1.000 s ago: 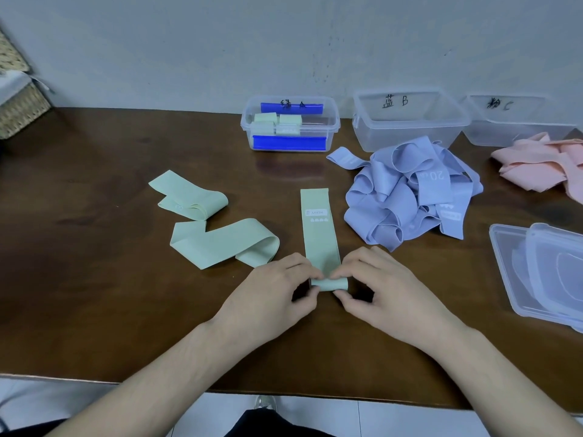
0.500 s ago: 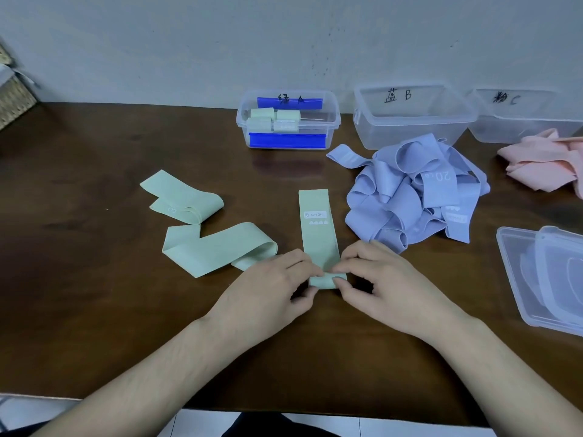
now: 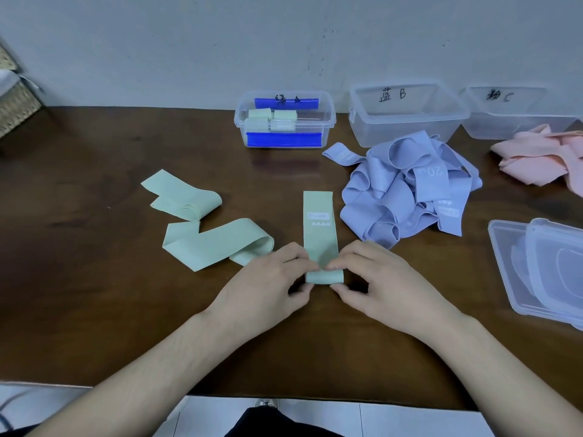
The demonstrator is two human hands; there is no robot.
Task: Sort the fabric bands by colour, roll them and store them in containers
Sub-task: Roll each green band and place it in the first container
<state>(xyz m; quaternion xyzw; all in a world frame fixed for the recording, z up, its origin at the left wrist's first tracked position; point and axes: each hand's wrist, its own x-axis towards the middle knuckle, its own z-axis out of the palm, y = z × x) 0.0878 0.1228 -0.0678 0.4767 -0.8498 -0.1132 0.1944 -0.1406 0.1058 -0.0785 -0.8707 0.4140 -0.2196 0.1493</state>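
Hardly anything is shifting since a second ago: both hands are staying on the near end of the green band (image 3: pixel 320 228), with the fold there looking only slightly tighter, so the roll is barely starting.

Band is lying flat and straight on the table (image 3: pixel 94 279), running away from the person, white label facing up about midway. Left hand (image 3: pixel 268 279) is pinching the left edge of the turned-over end, thumb under, fingers on top. Right hand (image 3: pixel 378 279) is doing the same on the right edge. Both are gripping fabric, neither is free.

To do this well, I'd be keeping both sides advancing evenly so the roll stays square to the strip, and keeping the first turn tight; a loose core probably telescopes or springs open.

Two more green bands (image 3: pixel 217 244) are waiting loose to the left, unrolled. Behind, the green box (image 3: pixel 284 121) is already holding a few finished rolls, so that is likely where this one is going. Blue bands (image 3: pixel 407 190) are heaped just right of the strip, in front of the empty blue box (image 3: pixel 407 111). Pink bands (image 3: pixel 542 156) are sitting far right by the pink box (image 3: pixel 511 111). Lids (image 3: pixel 536 266) are stacked at the right edge.
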